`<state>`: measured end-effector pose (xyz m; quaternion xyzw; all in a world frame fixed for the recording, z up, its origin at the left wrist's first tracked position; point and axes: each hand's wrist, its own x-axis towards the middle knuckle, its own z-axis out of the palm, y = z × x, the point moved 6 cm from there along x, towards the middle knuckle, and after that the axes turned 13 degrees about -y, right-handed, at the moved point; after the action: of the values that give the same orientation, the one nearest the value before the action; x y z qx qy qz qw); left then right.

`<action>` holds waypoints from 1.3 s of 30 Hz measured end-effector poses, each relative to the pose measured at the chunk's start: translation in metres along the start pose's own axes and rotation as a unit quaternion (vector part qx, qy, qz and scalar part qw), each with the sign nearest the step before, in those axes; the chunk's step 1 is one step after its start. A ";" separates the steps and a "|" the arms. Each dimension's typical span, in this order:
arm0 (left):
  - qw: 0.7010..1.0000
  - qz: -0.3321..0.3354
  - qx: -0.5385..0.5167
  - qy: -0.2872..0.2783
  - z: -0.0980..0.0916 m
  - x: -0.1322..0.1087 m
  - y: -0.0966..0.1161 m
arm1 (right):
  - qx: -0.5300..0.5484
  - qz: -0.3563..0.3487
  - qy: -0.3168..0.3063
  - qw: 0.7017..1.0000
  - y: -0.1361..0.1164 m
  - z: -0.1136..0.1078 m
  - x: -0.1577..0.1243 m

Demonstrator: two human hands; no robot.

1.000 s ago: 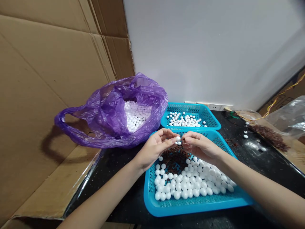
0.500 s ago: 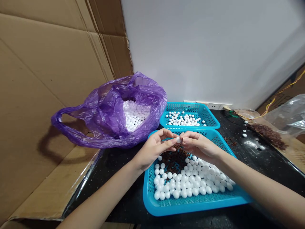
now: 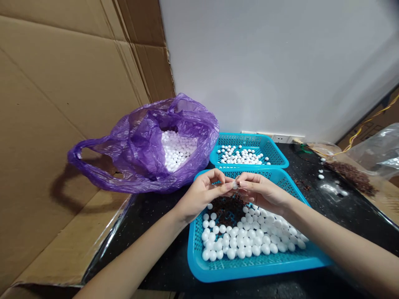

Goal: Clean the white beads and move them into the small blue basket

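Observation:
Above the near blue basket (image 3: 199,272), my left hand (image 3: 204,193) pinches a small white ball (image 3: 235,185) between thumb and fingers. My right hand (image 3: 264,193) is closed in a pinch against the ball's right side; whatever lies between its fingertips is too small to make out. Many white balls (image 3: 243,241) fill the front and right of that basket. A heap of dark reddish-brown bits (image 3: 229,211) lies at its back left, beneath my hands.
Behind stands a second blue basket (image 3: 279,155) with small white balls bearing dark spots. A purple plastic bag (image 3: 134,145) full of white balls sits at the left, beside cardboard (image 3: 62,83). On the right are brown bits (image 3: 352,176), stray white pieces and a clear bag (image 3: 380,145).
My fingertips have drawn closer together around the ball, and the right fingers now touch it. The ball has shifted slightly right and down. Baskets and bag stay put.

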<state>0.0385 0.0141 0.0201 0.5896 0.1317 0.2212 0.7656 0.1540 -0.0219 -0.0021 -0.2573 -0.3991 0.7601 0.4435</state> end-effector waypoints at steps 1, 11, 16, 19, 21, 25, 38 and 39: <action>1.000 0.003 0.001 -0.003 0.000 0.000 0.000 | 0.003 -0.001 -0.003 1.000 0.000 0.000 0.000; 1.000 0.008 0.009 -0.008 0.001 0.000 0.001 | 0.020 -0.009 -0.025 0.999 0.001 0.002 0.002; 1.000 0.014 0.010 -0.010 0.001 0.000 0.001 | 0.024 -0.006 -0.024 0.999 0.002 0.002 0.002; 1.000 0.018 0.014 -0.015 0.001 0.000 0.000 | 0.031 0.000 -0.025 0.999 0.005 0.002 0.003; 0.999 0.020 0.020 -0.017 0.001 -0.001 0.000 | 0.032 0.003 -0.027 0.999 0.006 0.002 0.003; 0.999 0.024 0.027 -0.014 0.001 -0.001 0.001 | 0.027 0.003 -0.032 0.999 0.006 0.002 0.004; 0.999 0.012 0.048 -0.012 0.000 -0.002 0.001 | 0.025 0.021 -0.041 0.999 0.007 0.002 0.004; 0.999 0.012 0.049 -0.011 0.000 -0.002 0.001 | 0.029 0.024 -0.039 0.999 0.007 0.002 0.004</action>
<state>0.0365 0.0132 0.0210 0.6306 0.1269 0.2176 0.7341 0.1472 -0.0217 -0.0070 -0.2239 -0.3875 0.7916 0.4161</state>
